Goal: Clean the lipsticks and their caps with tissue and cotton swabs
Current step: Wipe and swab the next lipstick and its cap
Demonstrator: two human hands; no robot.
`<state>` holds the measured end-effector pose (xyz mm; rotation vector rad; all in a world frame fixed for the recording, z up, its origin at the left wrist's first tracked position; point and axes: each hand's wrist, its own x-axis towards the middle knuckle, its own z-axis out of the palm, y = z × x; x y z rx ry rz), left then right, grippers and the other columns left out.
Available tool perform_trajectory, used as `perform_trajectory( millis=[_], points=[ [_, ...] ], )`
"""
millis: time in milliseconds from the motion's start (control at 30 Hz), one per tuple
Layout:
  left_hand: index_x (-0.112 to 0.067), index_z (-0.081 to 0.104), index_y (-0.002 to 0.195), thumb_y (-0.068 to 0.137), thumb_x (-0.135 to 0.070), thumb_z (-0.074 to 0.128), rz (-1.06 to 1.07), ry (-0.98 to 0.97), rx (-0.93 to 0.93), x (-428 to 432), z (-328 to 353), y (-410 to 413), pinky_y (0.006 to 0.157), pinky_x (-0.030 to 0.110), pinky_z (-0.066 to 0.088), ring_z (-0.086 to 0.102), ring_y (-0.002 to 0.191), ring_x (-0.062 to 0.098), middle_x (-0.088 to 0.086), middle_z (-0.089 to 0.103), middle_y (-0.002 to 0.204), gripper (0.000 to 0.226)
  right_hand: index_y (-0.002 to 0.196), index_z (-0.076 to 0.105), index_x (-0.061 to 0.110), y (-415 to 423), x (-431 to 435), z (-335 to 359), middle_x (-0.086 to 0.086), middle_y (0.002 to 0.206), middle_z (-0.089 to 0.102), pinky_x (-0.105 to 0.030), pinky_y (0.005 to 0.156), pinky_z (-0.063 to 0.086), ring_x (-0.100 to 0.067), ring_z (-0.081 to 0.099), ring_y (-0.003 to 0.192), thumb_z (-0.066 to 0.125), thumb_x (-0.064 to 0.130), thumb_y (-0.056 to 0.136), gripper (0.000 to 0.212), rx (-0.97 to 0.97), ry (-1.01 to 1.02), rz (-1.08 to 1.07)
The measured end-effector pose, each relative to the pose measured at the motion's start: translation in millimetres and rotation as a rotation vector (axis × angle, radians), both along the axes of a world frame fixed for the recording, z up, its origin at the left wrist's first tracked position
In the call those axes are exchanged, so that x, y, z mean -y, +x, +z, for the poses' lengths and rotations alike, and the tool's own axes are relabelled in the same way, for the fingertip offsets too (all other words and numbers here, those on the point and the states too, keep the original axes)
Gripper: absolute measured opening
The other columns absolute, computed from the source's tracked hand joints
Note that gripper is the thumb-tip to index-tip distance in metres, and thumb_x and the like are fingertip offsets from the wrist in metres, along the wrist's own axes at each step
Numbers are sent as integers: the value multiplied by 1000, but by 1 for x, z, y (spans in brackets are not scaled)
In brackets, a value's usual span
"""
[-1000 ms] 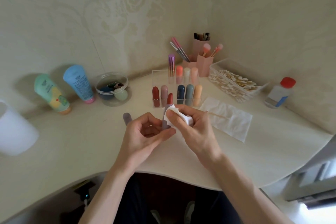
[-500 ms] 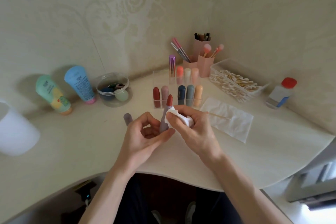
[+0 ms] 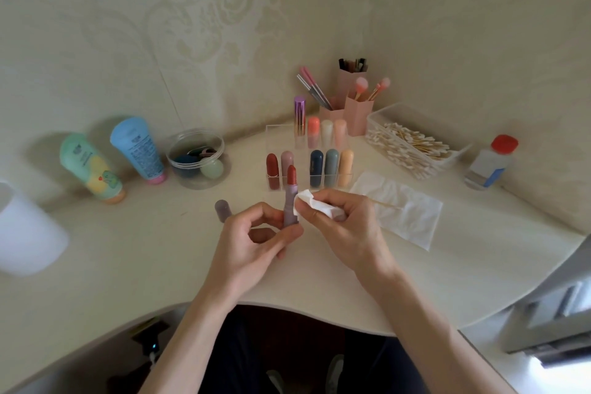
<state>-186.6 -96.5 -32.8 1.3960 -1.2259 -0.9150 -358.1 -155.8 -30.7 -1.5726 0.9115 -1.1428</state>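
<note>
Left hand (image 3: 256,240) pinches the uncapped lipstick (image 3: 290,201) upright over the mid tabletop (image 3: 128,253). Right hand (image 3: 345,227) grips a folded tissue (image 3: 311,206) touching the tube's side. Cap (image 3: 223,210) sits just left. Lipstick rack (image 3: 319,169) close behind; open room left.

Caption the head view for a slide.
Left hand holds an uncapped red lipstick upright while right hand presses folded tissue against its tube.
</note>
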Motion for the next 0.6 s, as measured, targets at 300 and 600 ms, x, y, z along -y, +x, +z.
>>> perform_trajectory(
  millis=[300,600],
  points=[
    [-12,77,103,99,-10,66,-146,-19,-36,-1,1,-2,55,32,45,56,58,18,14,77,89,12,85,79,8,-5,6,-1,3,71,71,-21,65,40,-6,54,67,74,20,98,18,-20,-8,25],
    [-10,72,112,97,-18,69,-5,-38,-109,0,5,-3,54,35,38,74,72,24,0,80,107,17,79,79,39,-11,12,-6,10,93,74,-14,71,45,4,65,85,81,31,91,14,-118,127,-238]
  ],
)
